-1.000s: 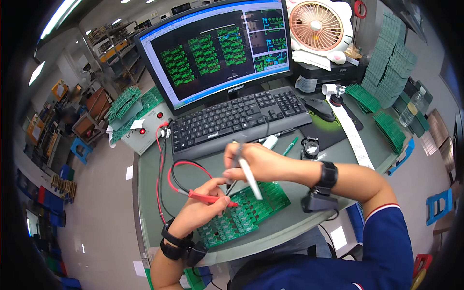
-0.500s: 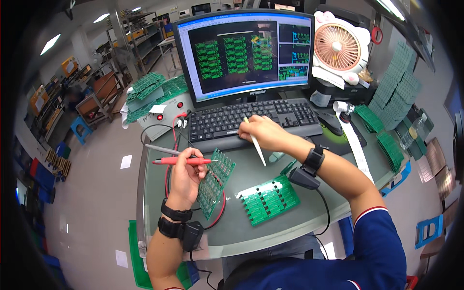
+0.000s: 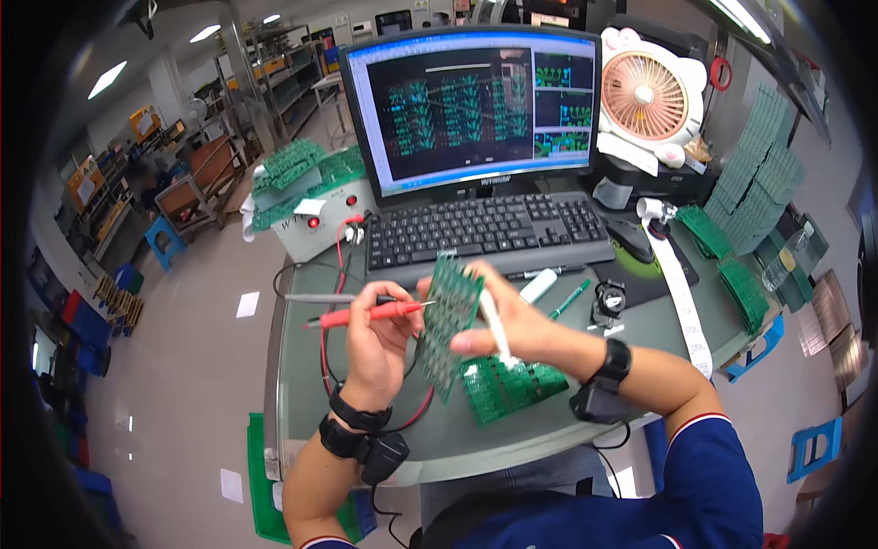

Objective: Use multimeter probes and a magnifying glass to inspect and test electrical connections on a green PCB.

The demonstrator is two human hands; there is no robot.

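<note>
My left hand [image 3: 373, 357] is closed around a red test probe [image 3: 349, 317], its thin tip at the face of a green circuit board [image 3: 448, 320]. A grey probe [image 3: 320, 298] also passes through that hand. The board stands tilted between my two hands, and whether the left fingers still hold its edge is hidden. My right hand [image 3: 530, 328] grips the board's right side, thumb at the near face. A white pen-shaped tool [image 3: 495, 328] stays tucked in the right fingers. Below lies another green board panel [image 3: 512, 393] on the table, partly covered by the right hand.
A keyboard [image 3: 485, 229] and monitor [image 3: 476, 110] stand behind my hands. Right of them are a black mouse [image 3: 627, 238], a small black round device [image 3: 608, 302] and a green pen [image 3: 571, 298]. A grey tester box [image 3: 320, 220] carrying boards sits at left; a fan [image 3: 645, 96] stands far right.
My right hand has come down from the keyboard and taken hold of the board. The board has moved right and turned more upright. The traces on the monitor look bluer.
</note>
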